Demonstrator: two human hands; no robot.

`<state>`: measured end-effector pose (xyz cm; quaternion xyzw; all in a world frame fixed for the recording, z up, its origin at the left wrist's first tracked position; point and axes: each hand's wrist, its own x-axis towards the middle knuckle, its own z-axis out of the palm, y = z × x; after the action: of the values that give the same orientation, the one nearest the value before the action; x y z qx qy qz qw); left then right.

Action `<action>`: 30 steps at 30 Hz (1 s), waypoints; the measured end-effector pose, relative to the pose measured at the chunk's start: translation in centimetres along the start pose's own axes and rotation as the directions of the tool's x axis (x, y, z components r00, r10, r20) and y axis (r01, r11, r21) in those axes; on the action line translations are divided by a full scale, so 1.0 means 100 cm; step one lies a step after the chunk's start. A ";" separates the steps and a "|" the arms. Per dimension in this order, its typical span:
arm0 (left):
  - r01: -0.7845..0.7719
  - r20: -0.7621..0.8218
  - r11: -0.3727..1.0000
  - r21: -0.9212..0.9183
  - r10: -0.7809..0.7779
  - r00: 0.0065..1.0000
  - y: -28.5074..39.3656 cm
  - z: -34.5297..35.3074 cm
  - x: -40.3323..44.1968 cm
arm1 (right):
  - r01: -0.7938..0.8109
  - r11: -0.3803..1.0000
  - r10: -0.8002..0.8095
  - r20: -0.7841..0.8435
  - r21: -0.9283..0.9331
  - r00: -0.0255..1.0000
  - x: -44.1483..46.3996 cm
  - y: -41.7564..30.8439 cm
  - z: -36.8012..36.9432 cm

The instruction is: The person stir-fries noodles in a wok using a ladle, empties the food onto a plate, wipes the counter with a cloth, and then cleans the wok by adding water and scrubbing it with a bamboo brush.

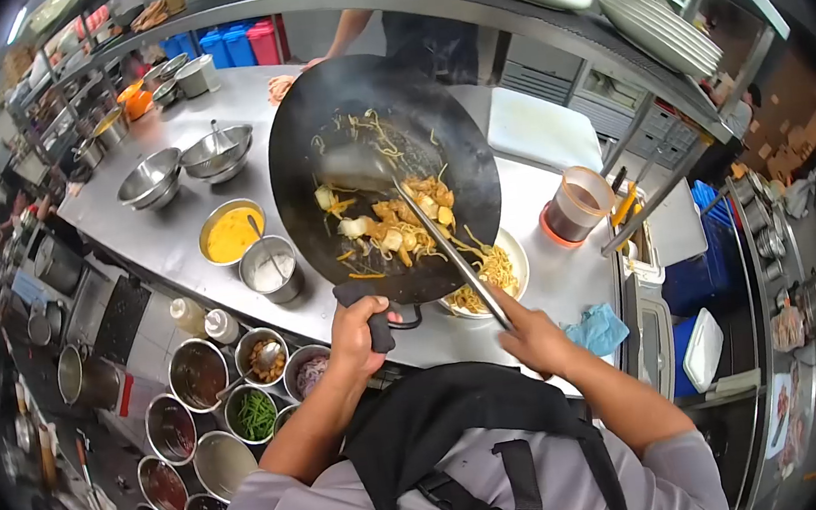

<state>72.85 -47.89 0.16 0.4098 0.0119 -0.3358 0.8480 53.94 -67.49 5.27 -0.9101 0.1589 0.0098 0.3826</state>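
Wok (304, 156) tilts partly over plate (523, 254); left hand (355, 340) grips cloth (379, 329) at wok's near rim, right hand (536, 337) utensil (456, 254); both hands' fingers closed.

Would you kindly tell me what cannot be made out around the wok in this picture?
In the head view:
Plate: its far side is hidden by the wok.
Tool: its working end is blurred, so its shape is unclear.
Wok's near rim: partly covered by the cloth in the left hand.
Co-worker: head cut off by the top edge.
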 end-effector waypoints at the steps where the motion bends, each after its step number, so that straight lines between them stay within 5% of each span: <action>1: 0.026 -0.025 1.000 -0.011 -0.026 0.999 -0.001 0.000 0.004 | 0.046 0.964 -0.054 -0.023 -0.263 0.998 -0.016 0.041 -0.002; 4: -0.006 -0.054 0.999 -0.033 0.004 0.999 0.001 0.014 -0.001 | 0.154 0.927 -0.193 -0.082 -0.342 0.978 -0.054 0.096 -0.020; 6: -0.016 -0.060 0.999 -0.031 0.014 0.998 -0.003 0.018 -0.004 | 0.061 0.963 -0.104 -0.154 -0.263 0.983 -0.060 0.108 -0.023; 9: 0.001 -0.044 1.000 -0.022 -0.002 0.999 -0.011 0.025 -0.008 | 0.014 0.981 -0.065 -0.259 -0.194 0.964 0.005 0.069 -0.044; 12: 0.057 -0.053 0.996 -0.071 -0.061 0.997 -0.016 0.032 -0.018 | 0.123 0.958 -0.215 -0.364 -0.259 0.906 0.067 0.051 -0.063; 23: -0.018 -0.151 0.987 -0.158 -0.006 0.988 -0.029 0.050 -0.003 | -0.012 0.931 -0.049 -0.159 -0.364 0.986 -0.063 0.162 -0.051; 30: -0.281 -0.128 0.960 -0.004 0.278 0.952 -0.044 0.037 0.026 | -0.048 0.939 -0.024 -0.204 -0.340 0.979 -0.120 0.172 -0.075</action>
<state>71.35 -53.89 -1.23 0.4183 0.0113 -0.1857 0.8890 36.66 -80.71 0.32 -0.9579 0.1990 -0.0544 0.1996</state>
